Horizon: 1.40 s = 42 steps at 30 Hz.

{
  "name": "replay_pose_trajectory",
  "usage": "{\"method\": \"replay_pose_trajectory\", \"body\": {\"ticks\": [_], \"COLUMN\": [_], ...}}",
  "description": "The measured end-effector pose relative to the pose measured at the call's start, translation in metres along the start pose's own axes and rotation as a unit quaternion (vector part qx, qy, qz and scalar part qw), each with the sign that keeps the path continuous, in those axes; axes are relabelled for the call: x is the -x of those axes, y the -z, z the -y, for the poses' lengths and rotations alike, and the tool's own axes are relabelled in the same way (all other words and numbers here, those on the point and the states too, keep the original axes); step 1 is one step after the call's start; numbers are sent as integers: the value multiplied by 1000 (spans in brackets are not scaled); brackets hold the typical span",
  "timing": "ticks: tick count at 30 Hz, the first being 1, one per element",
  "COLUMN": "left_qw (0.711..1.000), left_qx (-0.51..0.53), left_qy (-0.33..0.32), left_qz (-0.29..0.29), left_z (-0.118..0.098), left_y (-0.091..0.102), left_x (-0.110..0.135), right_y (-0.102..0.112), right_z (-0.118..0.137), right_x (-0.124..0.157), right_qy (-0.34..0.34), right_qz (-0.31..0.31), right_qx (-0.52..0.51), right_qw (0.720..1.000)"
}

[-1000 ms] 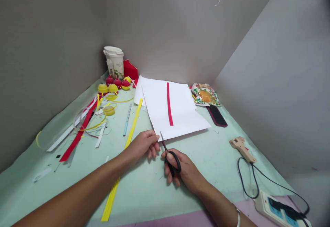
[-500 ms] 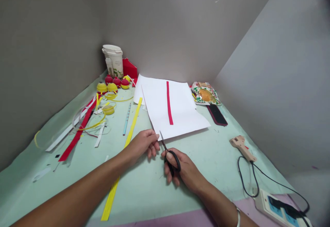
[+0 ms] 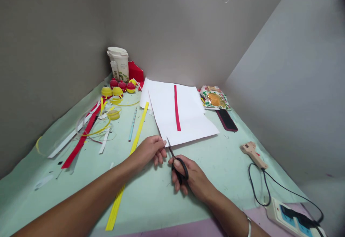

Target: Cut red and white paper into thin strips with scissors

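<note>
White paper, one large sheet (image 3: pixel 190 113), is spread at the centre of the frame over the pale green tabletop (image 3: pixel 215 172); a red strip (image 3: pixel 176 107) is laid on it. Left hand (image 3: pixel 151 150): thumb and fingertips are pressed together, clamped on the sheet's lower-left corner. Right hand (image 3: pixel 194 177), lower centre: fingers are clamped on the black handles of the scissors (image 3: pixel 173 153); blade tips are aimed toward the top of the frame, over the sheet, just beside the left fingertips. Whether the blades are parted cannot be told.

Step is judged to be a cut near that corner. Paper should be held taut, uncreased, with the fingertips set clear of the blade line. Sheet is best seated deep, near the pivot, and cut in long, slow strokes; the paper should be turned rather than the wrist. Caution: the red strip appears loose and may be slid off if the sheet is tilted. The yellow strip (image 3: pixel 140 125), crossed by the left forearm, should not be dragged.
</note>
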<state>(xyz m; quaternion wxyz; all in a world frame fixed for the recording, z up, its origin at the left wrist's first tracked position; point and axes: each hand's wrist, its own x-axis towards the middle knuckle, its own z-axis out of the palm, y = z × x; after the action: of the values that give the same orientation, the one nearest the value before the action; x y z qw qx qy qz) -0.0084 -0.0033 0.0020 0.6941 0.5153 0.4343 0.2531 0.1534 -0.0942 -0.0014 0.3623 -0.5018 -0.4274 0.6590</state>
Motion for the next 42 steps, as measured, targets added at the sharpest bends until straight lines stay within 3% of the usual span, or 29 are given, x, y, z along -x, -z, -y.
{"method": "replay_pose_trajectory", "body": {"ticks": [42], "left_qw": [999], "left_qx": [1], "left_qy": [-9], "left_qz": [-39], "left_z": [0], "left_y": [-2], "left_x": [-1], "right_y": [0], "right_z": [-1], "right_x": [1], "right_qy": [4], "right_qz": [-5], "right_qx": [5], "right_qw": [1000]}}
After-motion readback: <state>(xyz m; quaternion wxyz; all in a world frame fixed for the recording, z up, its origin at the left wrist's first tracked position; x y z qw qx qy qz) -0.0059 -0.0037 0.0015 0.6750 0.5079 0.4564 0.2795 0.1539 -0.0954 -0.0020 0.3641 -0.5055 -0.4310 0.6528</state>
